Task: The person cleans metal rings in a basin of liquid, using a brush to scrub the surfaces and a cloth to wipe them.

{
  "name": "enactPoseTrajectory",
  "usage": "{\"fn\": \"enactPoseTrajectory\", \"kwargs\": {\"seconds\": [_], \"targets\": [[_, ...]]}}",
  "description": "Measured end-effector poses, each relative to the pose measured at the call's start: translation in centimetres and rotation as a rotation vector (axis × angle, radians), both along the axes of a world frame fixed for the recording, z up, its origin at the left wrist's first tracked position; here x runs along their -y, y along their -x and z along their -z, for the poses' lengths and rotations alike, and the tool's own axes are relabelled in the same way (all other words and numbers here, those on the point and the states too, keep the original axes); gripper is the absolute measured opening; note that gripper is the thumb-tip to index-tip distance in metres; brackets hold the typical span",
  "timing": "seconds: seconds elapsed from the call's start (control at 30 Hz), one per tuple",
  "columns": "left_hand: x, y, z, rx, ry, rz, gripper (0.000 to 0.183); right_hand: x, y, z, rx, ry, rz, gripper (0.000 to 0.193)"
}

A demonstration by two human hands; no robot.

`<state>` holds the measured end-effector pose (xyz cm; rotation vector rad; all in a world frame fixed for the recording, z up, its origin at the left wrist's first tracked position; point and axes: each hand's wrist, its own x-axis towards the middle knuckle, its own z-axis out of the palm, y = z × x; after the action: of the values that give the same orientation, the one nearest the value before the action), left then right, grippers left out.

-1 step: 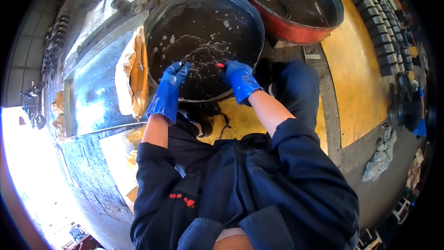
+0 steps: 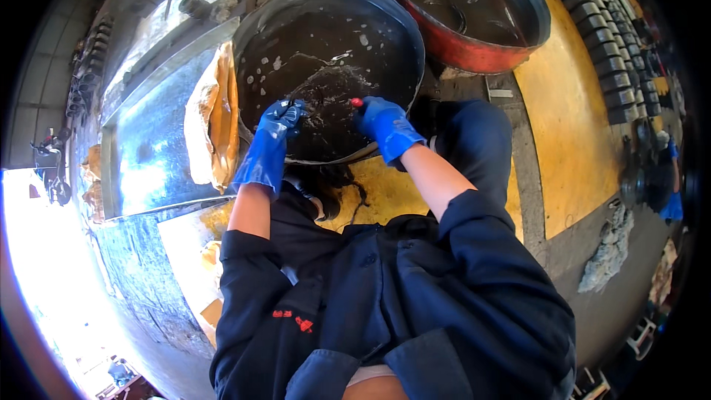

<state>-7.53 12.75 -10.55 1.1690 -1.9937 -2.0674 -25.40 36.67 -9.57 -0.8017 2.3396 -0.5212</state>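
Note:
A wide round tub of dark liquid with scattered foam stands in front of me. Over its near part are both my hands, in long blue rubber gloves. My left hand has its fingers curled at the tub's near left; dark wet patches cover the fingertips, and what they hold, if anything, I cannot make out. On the near right, my right hand is closed around a small object with a red end poking out past the fingers. The rest of that object is hidden by the glove and the dark liquid.
A second tub, red outside, with dark liquid stands at the far right. Left of my tub lie a crumpled tan sack and a shiny metal sheet. Stacked dark blocks line the right. A grey rag lies on the floor.
My left fingers have shifted slightly, and the red end at my right hand shows a little more. The foam streaks on the liquid have changed shape.

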Motion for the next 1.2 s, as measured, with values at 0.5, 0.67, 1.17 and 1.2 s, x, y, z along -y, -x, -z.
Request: {"fn": "enactPoseTrajectory", "kwargs": {"seconds": [0.5, 0.67, 1.17, 1.2], "targets": [[-0.4, -0.1, 3.6, -0.301, -0.016, 0.012, 0.031, 6.2, -3.4, -4.8, 0.268, 0.627, 0.125, 0.036], [1.1, -1.3, 6.7, -0.210, 0.262, -0.122, 0.032, 7.5, -2.2, -1.2, 0.384, 0.347, 0.377, 0.041], [1.5, -1.3, 2.9, -0.335, -0.289, -0.311, 0.020, 6.6, -5.8, -8.2, 0.380, 0.306, 0.109, 0.033], [1.1, -0.6, 2.3, -0.375, -0.297, -0.285, 0.018, 6.6, -5.2, -6.5, 0.274, 0.442, 0.049, 0.032]]}}
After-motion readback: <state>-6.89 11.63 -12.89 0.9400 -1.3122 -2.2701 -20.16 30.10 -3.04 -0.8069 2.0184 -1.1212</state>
